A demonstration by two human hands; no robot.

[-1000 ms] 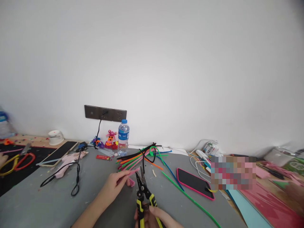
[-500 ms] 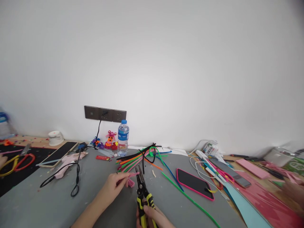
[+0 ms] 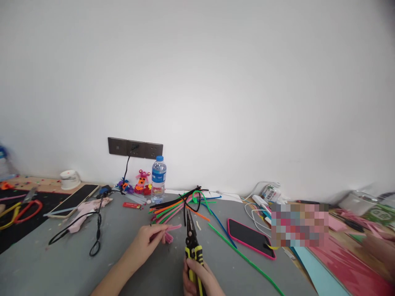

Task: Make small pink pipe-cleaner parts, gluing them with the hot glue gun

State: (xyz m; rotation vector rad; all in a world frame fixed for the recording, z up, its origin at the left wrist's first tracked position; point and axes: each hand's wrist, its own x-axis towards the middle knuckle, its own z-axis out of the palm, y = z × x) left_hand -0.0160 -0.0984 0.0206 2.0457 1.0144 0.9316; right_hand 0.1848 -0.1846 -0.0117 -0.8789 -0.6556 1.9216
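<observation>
Pinched in my left hand (image 3: 149, 242) is a pink pipe cleaner (image 3: 175, 227), bent or bunched, with its tip pointing right and a thicker coiled part below. My right hand (image 3: 200, 277) is wrapped round the yellow-and-black handles of pliers (image 3: 191, 242). Their jaws look closed, point away from me and stand apart from the pink piece. Beyond both hands lies a bundle of coloured pipe cleaners (image 3: 173, 207) in black, orange, green and pink. A short pale piece (image 3: 198, 225) lies right of the jaws.
A water bottle (image 3: 158, 181) stands by the wall near small pipe-cleaner figures (image 3: 142, 183). A pink-cased phone (image 3: 251, 238) and long green pipe cleaner (image 3: 247, 261) lie right. At left are a hot glue gun (image 3: 82, 216), another phone (image 3: 74, 200) and scissors (image 3: 29, 211). Another person's hand (image 3: 378, 248) shows far right.
The pliers have moved right, away from the pink pipe cleaner, and their handles and jaws have closed together. My left hand stays nearly still.
</observation>
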